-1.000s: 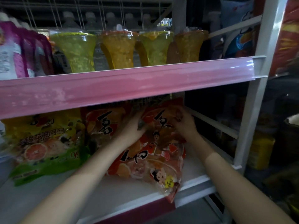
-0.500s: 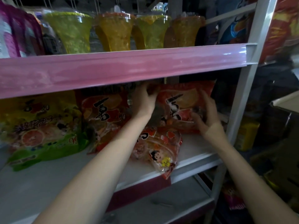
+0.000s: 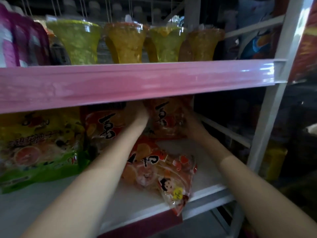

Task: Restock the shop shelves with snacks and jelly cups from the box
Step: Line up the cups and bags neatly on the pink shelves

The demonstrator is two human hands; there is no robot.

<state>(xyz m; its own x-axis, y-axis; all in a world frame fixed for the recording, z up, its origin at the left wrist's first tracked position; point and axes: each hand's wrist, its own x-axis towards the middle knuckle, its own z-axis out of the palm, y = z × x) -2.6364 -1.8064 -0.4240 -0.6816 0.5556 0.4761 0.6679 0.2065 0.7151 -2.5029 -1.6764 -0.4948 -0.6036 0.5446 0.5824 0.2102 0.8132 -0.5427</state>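
Both hands reach under the pink shelf edge (image 3: 137, 83) and hold an upright red-orange snack bag (image 3: 167, 121) at the back of the lower white shelf (image 3: 151, 194). My left hand (image 3: 139, 114) grips the bag's left side near its top; my right hand (image 3: 190, 124) clasps its right side. A second red bag (image 3: 104, 127) stands just to the left. A third red bag (image 3: 164, 170) lies flat in front, its end hanging over the shelf's front edge. Several jelly cups (image 3: 125, 43), yellow and orange, line the upper shelf.
A yellow-green grapefruit snack bag (image 3: 37, 148) leans at the lower shelf's left. Purple pouches (image 3: 22, 40) stand at the upper left. A white upright post (image 3: 267, 117) bounds the shelf on the right, with dark stacked goods and a yellow pack (image 3: 274, 160) beyond it.
The held red bag has shifted left and stands closer to the second red bag. Both hands moved deeper under the pink edge. The view tilted up slightly.
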